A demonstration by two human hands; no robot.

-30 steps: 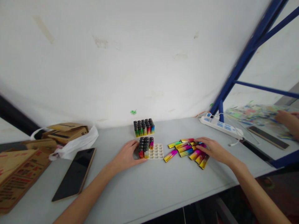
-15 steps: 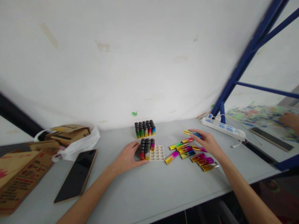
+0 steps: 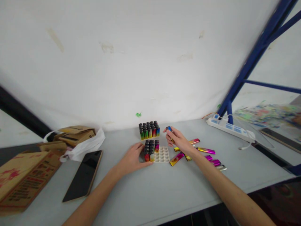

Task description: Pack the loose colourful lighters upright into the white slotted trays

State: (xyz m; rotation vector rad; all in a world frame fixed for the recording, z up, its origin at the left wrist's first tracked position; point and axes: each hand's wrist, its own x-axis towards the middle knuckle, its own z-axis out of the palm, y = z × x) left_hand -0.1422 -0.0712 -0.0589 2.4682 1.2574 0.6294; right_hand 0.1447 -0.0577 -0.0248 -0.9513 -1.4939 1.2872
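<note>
A white tray [image 3: 162, 154] with round holes stands on the grey table, its left part filled with upright black-topped lighters [image 3: 150, 150]. My left hand [image 3: 133, 158] curls around the tray's left side, thumb along the front edge. Above and right of the tray, my right hand [image 3: 178, 140] pinches a blue and gold lighter [image 3: 168, 128], held tilted; the fingers partly cover it. Behind the tray stands a second block of upright coloured lighters [image 3: 149, 130]. Several shiny loose lighters [image 3: 177, 159] lie to the right, some hidden under my right forearm.
A phone-like black slab [image 3: 82, 175], a white plastic bag [image 3: 90, 146] and cardboard boxes [image 3: 30, 179] lie at left. At right are a white power strip [image 3: 229, 127] with cables and a blue metal frame [image 3: 250, 59]. Another dark slab [image 3: 282, 139] lies beyond the frame.
My right hand has moved left from above the loose lighters to near the tray, carrying the lighter, now tipped more upright. My left hand stays at the tray. The view has shifted slightly.
</note>
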